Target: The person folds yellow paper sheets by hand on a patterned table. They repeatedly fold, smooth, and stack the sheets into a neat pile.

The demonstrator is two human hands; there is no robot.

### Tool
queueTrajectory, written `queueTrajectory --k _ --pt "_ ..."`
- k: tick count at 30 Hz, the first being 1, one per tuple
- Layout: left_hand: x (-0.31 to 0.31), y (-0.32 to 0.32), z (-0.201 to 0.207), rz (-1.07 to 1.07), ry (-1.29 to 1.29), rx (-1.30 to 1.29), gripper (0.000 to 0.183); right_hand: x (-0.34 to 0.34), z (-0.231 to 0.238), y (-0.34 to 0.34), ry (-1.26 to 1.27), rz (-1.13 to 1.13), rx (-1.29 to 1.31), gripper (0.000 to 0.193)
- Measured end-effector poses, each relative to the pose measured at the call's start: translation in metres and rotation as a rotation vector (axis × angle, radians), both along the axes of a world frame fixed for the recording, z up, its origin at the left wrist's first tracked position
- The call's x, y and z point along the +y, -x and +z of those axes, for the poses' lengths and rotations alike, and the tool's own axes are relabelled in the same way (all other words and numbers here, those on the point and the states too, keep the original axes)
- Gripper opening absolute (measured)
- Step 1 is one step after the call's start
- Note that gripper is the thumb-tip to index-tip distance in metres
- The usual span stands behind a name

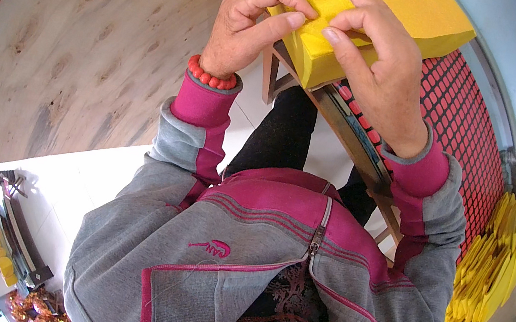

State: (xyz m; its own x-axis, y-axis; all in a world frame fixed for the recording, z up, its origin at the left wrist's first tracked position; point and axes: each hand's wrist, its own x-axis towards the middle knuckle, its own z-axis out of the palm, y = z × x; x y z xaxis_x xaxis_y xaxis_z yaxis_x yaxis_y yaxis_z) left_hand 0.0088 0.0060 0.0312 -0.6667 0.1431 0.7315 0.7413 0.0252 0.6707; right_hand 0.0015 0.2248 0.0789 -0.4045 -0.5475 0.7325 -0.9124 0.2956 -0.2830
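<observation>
Both hands are at the top of the view, pinching a small piece of folded yellow paper or cloth [327, 3]. My left hand [249, 19], with a red bead bracelet [211, 76] at its wrist, holds its left side between thumb and forefinger. My right hand [381, 59] grips the right side with thumb and fingertips. The piece is over the near corner of a big yellow block [426, 15], which looks like a thick stack or a covered box; the frame does not show which. The fingers partly hide the piece.
The yellow block rests on a wooden frame or bench [358, 154]. A red and black patterned mat [459, 120] runs along its right. A pile of folded yellow sheets [489, 268] lies at the lower right. A large wooden board [87, 37] fills the left.
</observation>
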Motion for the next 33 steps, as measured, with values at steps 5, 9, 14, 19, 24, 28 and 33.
queueTrajectory --k 5,9,14,19,24,28,33 --pt "-0.001 0.001 0.001 0.007 0.023 0.012 0.011 -0.002 0.001 -0.001 0.019 0.009 -0.035 0.010" --pt "-0.001 0.000 0.002 0.003 0.028 0.008 0.011 -0.002 0.002 -0.002 0.014 0.022 -0.082 0.011" --pt "-0.003 -0.001 0.005 0.001 0.068 -0.015 0.011 -0.002 0.003 -0.002 0.013 0.022 -0.084 0.013" --pt "-0.008 0.002 0.007 -0.012 0.114 0.020 0.010 -0.002 0.002 -0.002 0.027 0.025 -0.082 0.012" --pt "-0.010 0.005 0.008 -0.006 0.161 0.072 0.011 -0.002 0.000 -0.001 0.034 0.031 -0.091 0.012" --pt "-0.011 0.004 0.008 -0.014 0.170 0.053 0.014 -0.002 0.000 -0.001 0.040 0.028 -0.111 0.013" --pt "-0.012 0.004 0.010 -0.022 0.186 0.088 0.013 0.001 0.000 -0.003 0.031 0.024 -0.124 0.019"
